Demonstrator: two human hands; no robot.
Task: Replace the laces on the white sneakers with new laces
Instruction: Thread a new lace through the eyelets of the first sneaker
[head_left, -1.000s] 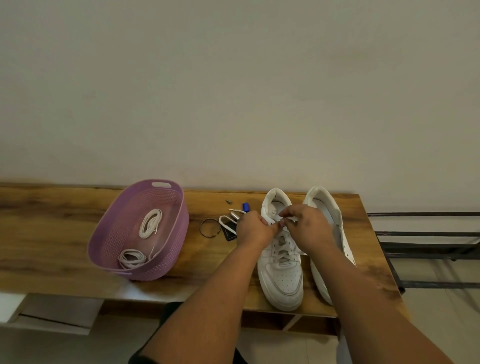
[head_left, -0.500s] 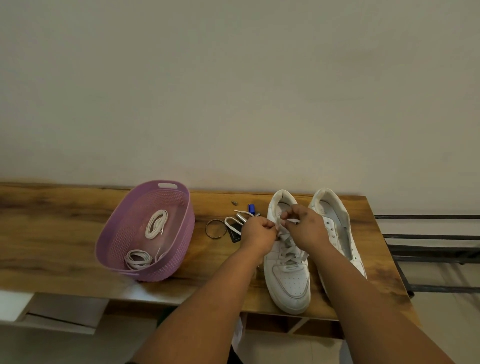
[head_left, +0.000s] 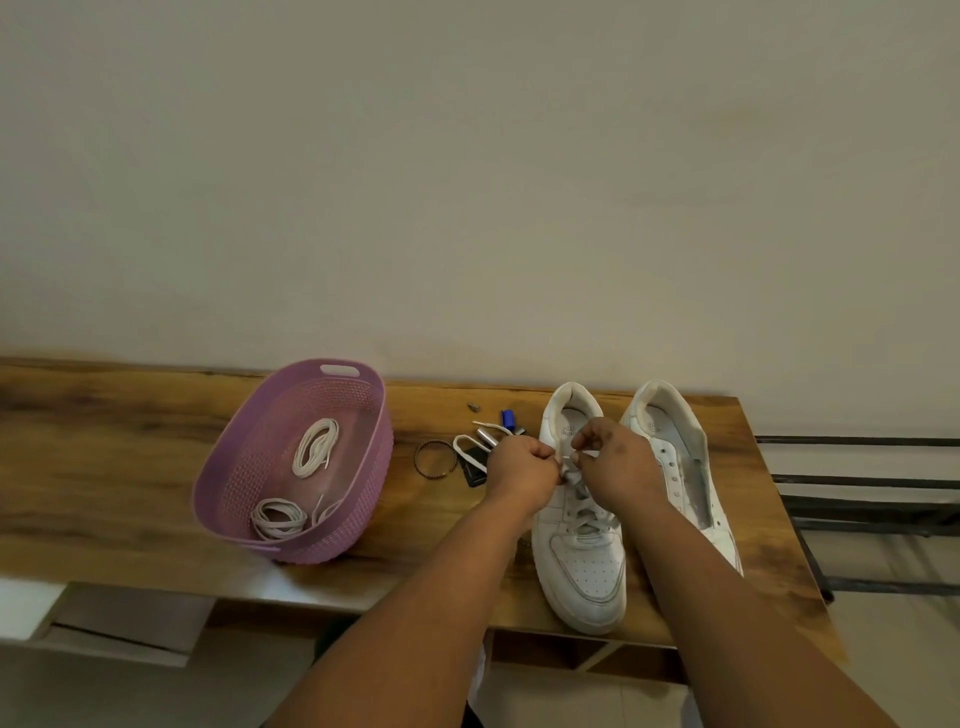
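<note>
Hands barely shifted; left hand (head_left: 521, 468) and right hand (head_left: 613, 462) still pinch lace (head_left: 581, 506) atop left sneaker (head_left: 582, 525). Lacing step; next, work lace ends at top eyelets.

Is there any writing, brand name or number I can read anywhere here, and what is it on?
Left sneaker, insole print near the heel: too small and blurred to read.
Right sneaker, insole print near the heel: also too blurred to read.
Purple basket, laces, keys and wooden table: no text visible.

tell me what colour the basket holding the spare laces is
The basket is light purple with a woven texture, seen in the head view.
</note>
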